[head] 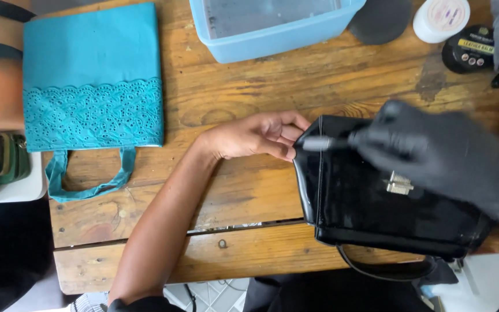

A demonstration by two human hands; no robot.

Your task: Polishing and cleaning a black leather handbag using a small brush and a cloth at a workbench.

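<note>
A glossy black handbag (pixel 376 202) lies on the wooden table (pixel 249 86). The bare left hand (pixel 258 136) pinches its upper left corner. The right hand (pixel 434 153) (black-gloved, blurred) rests over the bag, gripping a small dark tool (pixel 326 143).

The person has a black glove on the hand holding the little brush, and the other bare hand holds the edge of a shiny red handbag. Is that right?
Nearly. The head view shows the handbag is shiny black, not red. The gloved right hand does hold the brush, and the bare left hand holds its edge.
</note>
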